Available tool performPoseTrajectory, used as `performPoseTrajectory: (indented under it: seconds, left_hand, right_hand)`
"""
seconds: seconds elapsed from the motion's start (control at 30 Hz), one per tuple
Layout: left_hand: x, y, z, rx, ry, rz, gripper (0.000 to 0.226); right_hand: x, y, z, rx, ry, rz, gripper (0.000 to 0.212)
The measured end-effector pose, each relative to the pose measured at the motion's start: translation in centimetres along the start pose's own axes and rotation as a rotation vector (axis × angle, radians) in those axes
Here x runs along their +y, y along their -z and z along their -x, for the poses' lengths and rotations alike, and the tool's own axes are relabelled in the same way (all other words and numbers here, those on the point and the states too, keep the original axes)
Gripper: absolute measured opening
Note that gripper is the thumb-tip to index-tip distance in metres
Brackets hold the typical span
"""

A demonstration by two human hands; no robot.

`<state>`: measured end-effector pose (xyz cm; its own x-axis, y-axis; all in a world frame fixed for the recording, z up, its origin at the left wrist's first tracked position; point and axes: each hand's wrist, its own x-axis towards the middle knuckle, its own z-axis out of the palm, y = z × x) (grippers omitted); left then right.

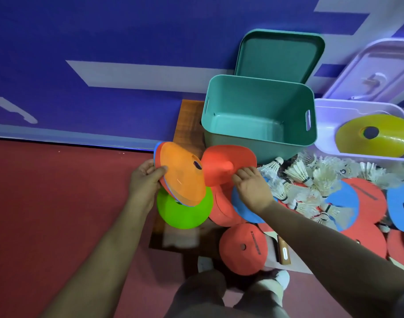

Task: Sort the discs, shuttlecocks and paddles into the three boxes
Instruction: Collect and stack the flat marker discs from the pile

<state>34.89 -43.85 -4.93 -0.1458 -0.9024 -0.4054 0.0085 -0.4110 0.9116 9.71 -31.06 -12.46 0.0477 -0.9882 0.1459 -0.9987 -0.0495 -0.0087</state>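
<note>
My left hand grips a small stack of discs, orange one on top, tilted above a green disc that lies on the table. My right hand pinches the edge of a red disc raised in front of the teal box, which holds nothing. A blue disc lies under my right wrist. White shuttlecocks are heaped to the right among red and blue discs. The lilac box holds a yellow disc. A paddle handle shows near the front.
The teal lid and lilac lid lean against the blue wall behind their boxes. The wooden table ends at the left, over red floor. My knees and shoes are below the table's front edge.
</note>
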Motion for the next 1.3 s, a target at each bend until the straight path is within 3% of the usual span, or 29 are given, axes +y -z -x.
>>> performPoseTrajectory:
  seconds: [0.13, 0.27, 0.47, 0.57, 0.63, 0.73, 0.83, 1.0, 1.2, 1.3]
  left_hand:
    - [0.9, -0.2, 0.4, 0.045, -0.049, -0.014, 0.021]
    - [2.1, -0.7, 0.8, 0.031, -0.097, -0.079, 0.02]
    - [3.2, -1.9, 1.0, -0.048, -0.064, -0.063, 0.019]
    - [3.6, -2.5, 1.6, -0.133, -0.018, 0.054, 0.017]
    - [3.8, -2.7, 2.1, -0.2, 0.008, 0.114, 0.018]
    - [4.2, -3.1, 2.9, -0.281, 0.015, 0.154, 0.02]
    - [4.3, -4.1, 3.4, -0.334, 0.007, 0.169, 0.019]
    - [4.1, -7.0, 4.0, -0.349, -0.009, 0.119, 0.017]
    - [4.7, -11.5, 5.6, -0.462, -0.007, 0.177, 0.023]
    - [5.2, -15.0, 7.1, -0.502, 0.001, 0.273, 0.03]
  right_hand:
    - [-0.6, 2.9, 0.8, 0.129, -0.273, -0.324, 0.023]
    - [-0.9, 8.0, 0.2, 0.21, -0.424, -0.727, 0.014]
    - [-0.6, 12.5, -1.7, 0.363, -0.888, -1.735, 0.021]
    - [-0.2, 12.5, -1.5, 0.213, -1.008, -2.113, 0.023]
    - [-0.1, 11.5, -0.9, 0.107, -1.091, -2.046, 0.032]
    - [0.0, 10.2, 0.3, 0.086, -1.24, -1.898, 0.04]
    - [0.1, 11.6, 1.0, 0.142, -1.354, -2.053, 0.029]
    - [2.4, 13.3, 2.2, 0.123, -1.106, -2.378, 0.051]
    - [4.7, 12.5, 3.2, 0.291, -1.227, -2.015, 0.043]
    - [7.1, 12.2, 4.3, 0.166, -1.26, -1.776, 0.053]
